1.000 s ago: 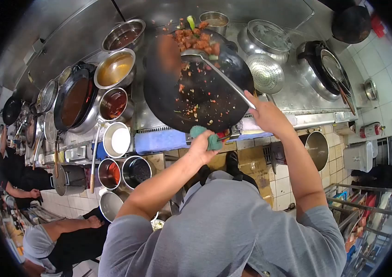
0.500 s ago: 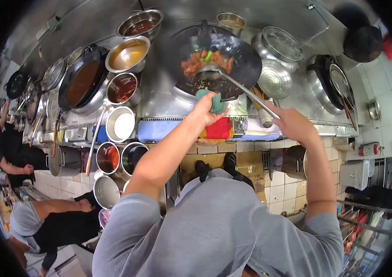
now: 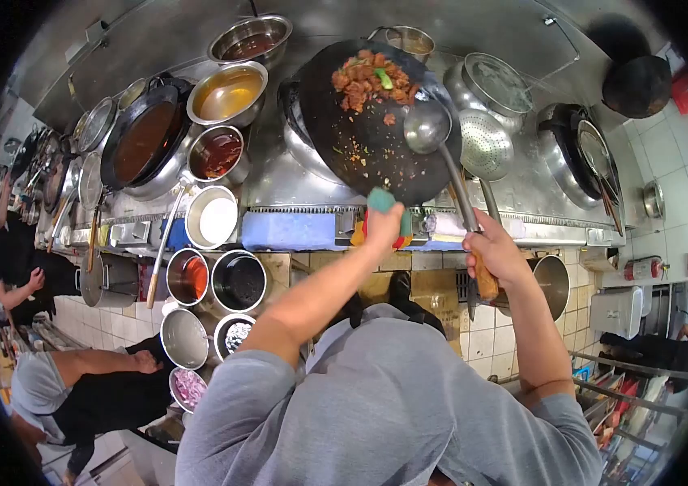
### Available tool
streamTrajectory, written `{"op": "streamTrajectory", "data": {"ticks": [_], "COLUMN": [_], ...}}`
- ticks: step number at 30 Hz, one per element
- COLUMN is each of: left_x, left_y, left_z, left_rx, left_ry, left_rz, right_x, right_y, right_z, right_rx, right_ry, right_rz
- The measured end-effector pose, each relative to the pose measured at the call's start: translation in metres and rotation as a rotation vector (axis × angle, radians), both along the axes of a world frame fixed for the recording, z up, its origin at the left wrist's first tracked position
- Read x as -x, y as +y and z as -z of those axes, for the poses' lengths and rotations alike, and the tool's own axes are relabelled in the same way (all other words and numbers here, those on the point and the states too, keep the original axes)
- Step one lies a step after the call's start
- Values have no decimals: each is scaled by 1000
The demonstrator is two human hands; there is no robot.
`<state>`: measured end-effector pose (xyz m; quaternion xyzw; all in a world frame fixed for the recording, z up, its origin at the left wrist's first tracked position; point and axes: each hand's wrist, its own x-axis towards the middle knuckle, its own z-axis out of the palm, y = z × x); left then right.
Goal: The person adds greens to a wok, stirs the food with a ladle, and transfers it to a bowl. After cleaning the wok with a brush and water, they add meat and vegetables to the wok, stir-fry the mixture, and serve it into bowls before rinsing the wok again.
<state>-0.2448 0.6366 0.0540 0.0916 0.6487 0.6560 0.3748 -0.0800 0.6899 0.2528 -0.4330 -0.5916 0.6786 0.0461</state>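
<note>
At the near edge of the black wok, my left hand is closed on a green cloth pressed against the rim. The wok is tilted and shifted on its burner. Browned food pieces with a bit of green sit toward its far side, and small crumbs dot the bare surface nearer me. My right hand grips the wooden handle of a steel ladle. The ladle's bowl is over the right part of the wok, apart from the main pile.
To the left stand metal bowls of yellow liquid and dark red sauce, plus a white-filled pot. A perforated strainer lies right of the wok. Below left are a pot of red liquid and chopped onion. Co-workers stand at far left.
The wok has tilted, and the food now lies at its far side. My right hand has drawn the ladle out of the food, right and toward me. My left hand has moved slightly toward me.
</note>
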Motion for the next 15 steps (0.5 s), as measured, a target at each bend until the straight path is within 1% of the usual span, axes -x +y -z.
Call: {"op": "streamTrajectory", "data": {"ticks": [1, 2, 3, 4, 5, 6, 7, 8, 9, 10, 13, 15], "left_x": [-12, -24, -30, -32, -33, -33, -30, -21, -12, -3, 13, 31], "left_y": [0, 4, 7, 12, 10, 4, -2, -5, -6, -3, -6, -8], "left_z": [26, 52, 52, 52, 24, -5, -35, -67, -84, -74, -75, -66], "left_rx": [-106, -112, -120, -126, -129, -126, -122, -182, -242, -297, -320, -326], "left_ry": [-12, -44, -78, -77, -231, -384, -384, -585, -785, -881, -922, -999], "left_rz": [-67, -162, -256, -242, -206, -170, -157, -110, -64, 5, -42, -43], "right_x": [6, 12, 18, 22, 28, 35, 41, 47, 50, 52, 50, 48], "right_y": [-2, -1, 2, 5, 10, 14, 17, 18, 16, 13, 5, -7], "right_z": [-7, -15, -22, -29, -29, -27, -24, -21, -19, -16, -8, -8], "right_rx": [-2, 201, 401, 559, 556, 790, 1023, 1203, 1200, 1165, 1119, 650], "right_ry": [5, 89, 176, 321, 325, 443, 566, 618, 627, 617, 589, 441], "right_rz": [11, 88, 164, 187, 200, 223, 242, 277, 276, 262, 266, 157]}}
